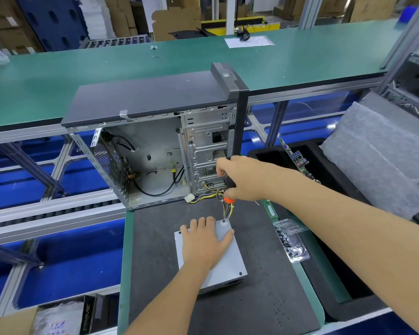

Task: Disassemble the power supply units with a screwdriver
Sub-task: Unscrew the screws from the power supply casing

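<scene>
A grey metal power supply unit [230,267] lies flat on the dark work mat [259,296]. My left hand [203,240] presses flat on its top, fingers spread. My right hand [242,177] grips a screwdriver with a black and orange handle [228,192], held upright; its tip stands at a screw in the unit's far right corner. A bundle of yellow and black wires [224,209] runs from that corner toward the open computer case [160,146].
The open case stands at the mat's far edge with loose cables inside. A clear plastic tray of screws [291,240] and a green memory stick [271,209] lie right of the unit. A black bin with a circuit board [298,160] and bubble wrap [377,151] sit further right.
</scene>
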### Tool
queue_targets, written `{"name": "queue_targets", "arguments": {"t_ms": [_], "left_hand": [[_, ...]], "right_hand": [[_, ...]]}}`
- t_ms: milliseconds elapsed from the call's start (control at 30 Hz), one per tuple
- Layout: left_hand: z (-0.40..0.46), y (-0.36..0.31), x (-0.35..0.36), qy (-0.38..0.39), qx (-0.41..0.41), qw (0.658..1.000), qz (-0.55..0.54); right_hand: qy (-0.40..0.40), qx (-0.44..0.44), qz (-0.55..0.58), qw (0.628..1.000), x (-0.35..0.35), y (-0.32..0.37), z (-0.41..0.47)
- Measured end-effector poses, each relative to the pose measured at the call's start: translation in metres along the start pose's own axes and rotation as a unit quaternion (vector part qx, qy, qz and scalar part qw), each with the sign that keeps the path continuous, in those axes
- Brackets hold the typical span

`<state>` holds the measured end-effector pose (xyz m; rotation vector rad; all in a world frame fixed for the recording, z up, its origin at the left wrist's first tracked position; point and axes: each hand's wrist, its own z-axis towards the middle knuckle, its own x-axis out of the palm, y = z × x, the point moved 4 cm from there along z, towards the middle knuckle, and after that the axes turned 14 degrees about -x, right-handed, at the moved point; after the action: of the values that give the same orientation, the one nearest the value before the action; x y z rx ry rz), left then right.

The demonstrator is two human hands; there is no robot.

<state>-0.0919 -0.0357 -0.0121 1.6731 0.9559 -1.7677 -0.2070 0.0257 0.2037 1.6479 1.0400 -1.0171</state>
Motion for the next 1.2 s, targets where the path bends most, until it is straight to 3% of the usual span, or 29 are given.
{"name": "queue_targets", "arguments": {"t_ms": [100,167,367,533,700,800,867,967,1033,1133,1200], "left_hand": [[0.000,0.002,0.001,0.002,-0.002,1.000,0.003],[0.000,0.001,0.001,0.002,-0.001,1.000,0.002],[0.000,0.001,0.001,0.000,-0.003,1.000,0.003],[0.000,0.000,0.001,-0.001,-0.003,1.000,0.002],[0.000,0.000,0.001,0.000,-0.003,1.000,0.000],[0.000,0.001,0.001,0.005,-0.005,1.000,0.004],[0.000,0.001,0.001,0.006,-0.005,1.000,0.004],[0.000,0.001,0.000,0.007,-0.003,1.000,0.002],[0.000,0.000,0.000,0.009,-0.003,1.000,0.005],[0.000,0.001,-0.001,0.012,-0.004,1.000,0.009],[0.000,0.001,-0.001,0.013,-0.004,1.000,0.006]], "right_hand": [[-0.007,0.051,-0.155,0.986,-0.003,0.001,0.001],[-0.023,0.040,-0.204,0.978,-0.004,0.002,0.002],[-0.012,-0.027,0.009,1.000,0.001,-0.001,0.002],[-0.005,0.032,-0.155,0.987,-0.001,0.002,0.002],[0.025,-0.025,-0.037,0.999,0.001,0.008,0.000],[0.023,0.042,-0.132,0.990,0.000,0.010,0.001],[0.010,0.040,-0.179,0.983,-0.002,0.011,0.003],[0.013,-0.021,-0.102,0.995,0.000,0.017,0.002],[0.026,-0.015,-0.063,0.998,0.000,0.019,0.000],[0.025,0.042,-0.122,0.991,-0.003,0.019,0.000],[0.027,0.034,-0.166,0.985,-0.004,0.020,0.001]]}}
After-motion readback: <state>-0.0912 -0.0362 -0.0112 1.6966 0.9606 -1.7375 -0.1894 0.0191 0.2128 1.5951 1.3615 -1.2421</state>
